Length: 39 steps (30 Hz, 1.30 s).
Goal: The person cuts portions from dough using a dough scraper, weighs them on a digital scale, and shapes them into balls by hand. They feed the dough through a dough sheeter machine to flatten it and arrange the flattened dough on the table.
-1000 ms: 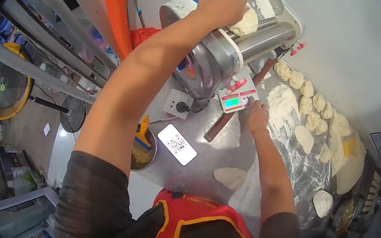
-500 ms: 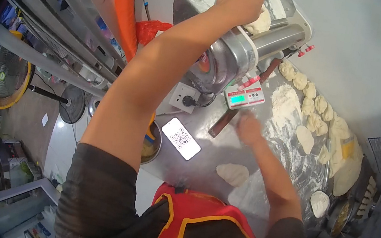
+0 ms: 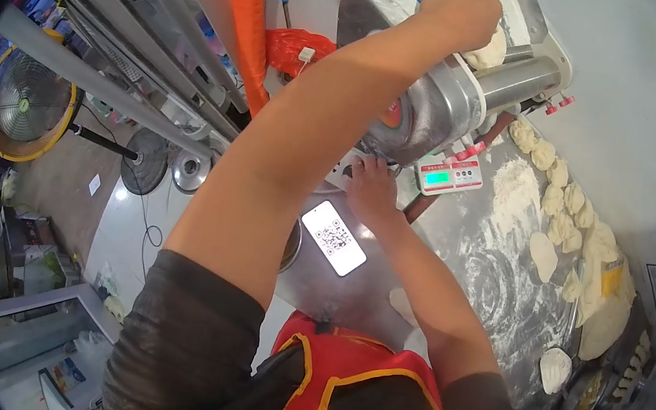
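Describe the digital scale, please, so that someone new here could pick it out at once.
Start at the large metal roller machine at the top of the view, then look just below its rollers. The digital scale sits there, just right of the right hand. Its red-and-white panel with a lit blue-green display sets it apart from the phone showing a QR code.

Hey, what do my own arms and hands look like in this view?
Your left hand and right hand are bare, with no gloves or wristbands visible. Your short, dark charcoal fabric sleeves look plain. Between them shows a red apron with yellow-orange trim.
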{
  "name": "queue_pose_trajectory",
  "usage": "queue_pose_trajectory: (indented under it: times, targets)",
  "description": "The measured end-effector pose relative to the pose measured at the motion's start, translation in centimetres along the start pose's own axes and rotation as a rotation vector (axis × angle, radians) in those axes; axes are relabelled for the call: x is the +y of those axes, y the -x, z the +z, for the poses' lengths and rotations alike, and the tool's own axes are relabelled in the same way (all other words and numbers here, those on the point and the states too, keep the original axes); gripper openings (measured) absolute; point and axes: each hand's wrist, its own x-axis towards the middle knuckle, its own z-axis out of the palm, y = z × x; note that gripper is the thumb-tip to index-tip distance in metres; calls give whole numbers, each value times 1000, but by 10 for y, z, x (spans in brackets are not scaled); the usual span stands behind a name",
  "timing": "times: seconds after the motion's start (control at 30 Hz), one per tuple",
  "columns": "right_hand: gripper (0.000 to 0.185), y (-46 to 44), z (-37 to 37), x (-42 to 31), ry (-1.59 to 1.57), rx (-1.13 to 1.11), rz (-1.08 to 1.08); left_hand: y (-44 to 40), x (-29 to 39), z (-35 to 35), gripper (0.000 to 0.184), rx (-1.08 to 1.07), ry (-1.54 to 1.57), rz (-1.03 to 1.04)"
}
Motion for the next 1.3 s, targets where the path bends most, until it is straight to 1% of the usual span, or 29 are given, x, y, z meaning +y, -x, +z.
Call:
queue_pose_trajectory:
  times: [0.03, 0.13, 0.17, 0.27, 0.37, 0.47, 0.5, 0.6, 0.67, 0.7, 0.73, 0.8, 0.83, 0.93, 0.97, 1.07, 1.1, 1.2, 1.23, 1.27, 1.3]
  targets:
    - [42, -3, 2, 0, 39, -25, 30, -2, 1, -2, 23, -32, -14, -15]
    - [41, -8, -2, -1, 18, -164, 70, -2, 6, -12, 26, -138, 9, -81]
    - [40, -8, -2, -1, 3, -168, 65, -3, 7, -16, 27, -175, 27, -104]
    - [39, -5, 0, 5, -55, -156, 62, -2, -2, 4, 25, -57, -34, 54]
    - [40, 4, 7, 13, -167, -111, 78, -4, -4, 11, 29, -116, -16, 49]
    - [34, 21, -49, 22, -540, -68, 81, -5, -3, 11, 28, -165, 23, 34]
    - [26, 29, -69, 29, -610, -79, 111, -6, -2, 11, 27, -157, -7, 51]
    - [27, 44, -101, 73, -920, -117, 389, -4, 0, 5, 27, -167, 25, 36]
    - [27, 38, -107, 114, -1305, 8, 552, 1, 5, -7, 27, -193, 30, 55]
    - [28, 27, -120, 116, -1457, 186, 636, 1, 7, -11, 27, -207, 32, 65]
    - [28, 16, -132, 116, -1605, 374, 716, 2, 7, -10, 28, -142, 36, 75]
    - [31, -5, -136, 126, -1917, 439, 795, 4, 5, -2, 31, -14, 43, 97]
    - [33, -13, -136, 130, -2075, 471, 828, 3, 6, -2, 30, -31, 14, 74]
    - [34, -34, -123, 135, -2319, 446, 676, -3, 3, 1, 30, -154, -30, 66]
    - [32, -40, -106, 148, -2435, 366, 600, -4, 2, 3, 29, -148, -24, 66]
    - [29, -50, -94, 147, -2512, 377, 551, -2, 3, 4, 25, -144, -10, 69]
    - [30, -51, -93, 144, -2569, 444, 579, -2, 4, 2, 25, -152, -7, 74]
    - [34, -51, -88, 135, -2585, 588, 557, -3, 2, 2, 26, -172, -17, 108]
    - [39, -54, -80, 138, -2652, 618, 592, -4, 2, 2, 26, -178, -18, 127]
    - [42, -55, -72, 142, -2692, 593, 599, -5, 3, 2, 27, -173, -20, 130]
    - [44, -60, -67, 141, -2728, 625, 537, -4, 4, -2, 29, -169, -19, 135]
